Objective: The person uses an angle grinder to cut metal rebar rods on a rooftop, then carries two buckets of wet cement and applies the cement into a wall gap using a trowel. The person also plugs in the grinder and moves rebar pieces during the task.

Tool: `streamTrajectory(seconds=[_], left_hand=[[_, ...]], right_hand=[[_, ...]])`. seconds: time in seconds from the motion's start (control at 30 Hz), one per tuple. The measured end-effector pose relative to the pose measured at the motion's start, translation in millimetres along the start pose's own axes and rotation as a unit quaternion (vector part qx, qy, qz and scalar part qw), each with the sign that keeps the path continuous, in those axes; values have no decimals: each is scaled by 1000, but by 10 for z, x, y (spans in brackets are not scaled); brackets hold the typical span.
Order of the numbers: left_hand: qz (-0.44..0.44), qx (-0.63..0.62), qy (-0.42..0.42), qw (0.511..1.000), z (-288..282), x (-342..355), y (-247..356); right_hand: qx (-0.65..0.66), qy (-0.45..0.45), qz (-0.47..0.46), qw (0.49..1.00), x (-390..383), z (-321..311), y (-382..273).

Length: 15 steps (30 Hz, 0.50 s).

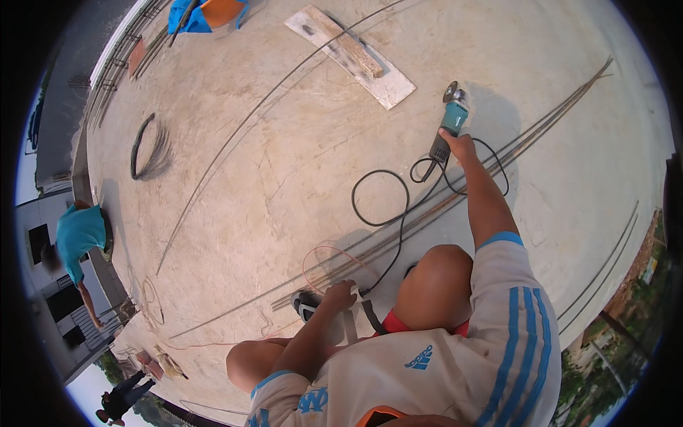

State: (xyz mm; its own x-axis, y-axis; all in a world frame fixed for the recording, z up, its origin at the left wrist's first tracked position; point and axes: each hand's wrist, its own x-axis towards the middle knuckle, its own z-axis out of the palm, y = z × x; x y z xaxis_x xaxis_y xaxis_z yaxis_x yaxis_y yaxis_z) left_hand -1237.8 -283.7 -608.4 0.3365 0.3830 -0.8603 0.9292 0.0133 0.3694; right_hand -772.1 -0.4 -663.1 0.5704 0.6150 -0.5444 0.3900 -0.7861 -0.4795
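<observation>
My right hand (459,145), arm stretched forward, is wrapped round the dark rear body of a teal angle grinder (455,115). The grinder's round disc (449,91) points away from me, above the concrete. From its rear a black power cord (403,213) loops over the floor and comes back toward my knees. My left hand (341,294) is closed low between my knees, at the near end of that cord; the fingers partly hide what they grip. A thin reddish wire (304,265) curves beside it. Long steel rods (427,212) lie in a bundle under the cord.
A pale board (388,87) with a wooden piece lies ahead. One long rod (245,128) arcs across the floor, and a coil of dark wire (135,153) lies left. A person in a teal shirt (80,231) bends at the left edge; another person (122,400) stands lower left.
</observation>
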Motion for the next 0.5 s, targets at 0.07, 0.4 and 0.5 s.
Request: streamTrajectory(seconds=[0.07, 0.4, 0.5], left_hand=[[-22, -57, 33, 998, 1, -16, -37], [0, -253, 156, 955, -244, -84, 258], [73, -318, 226, 918, -800, -36, 750]], right_hand=[[45, -10, 29, 998, 10, 166, -75], [242, -88, 20, 966, 87, 110, -59], [310, -128, -25, 942, -349, -304, -238]])
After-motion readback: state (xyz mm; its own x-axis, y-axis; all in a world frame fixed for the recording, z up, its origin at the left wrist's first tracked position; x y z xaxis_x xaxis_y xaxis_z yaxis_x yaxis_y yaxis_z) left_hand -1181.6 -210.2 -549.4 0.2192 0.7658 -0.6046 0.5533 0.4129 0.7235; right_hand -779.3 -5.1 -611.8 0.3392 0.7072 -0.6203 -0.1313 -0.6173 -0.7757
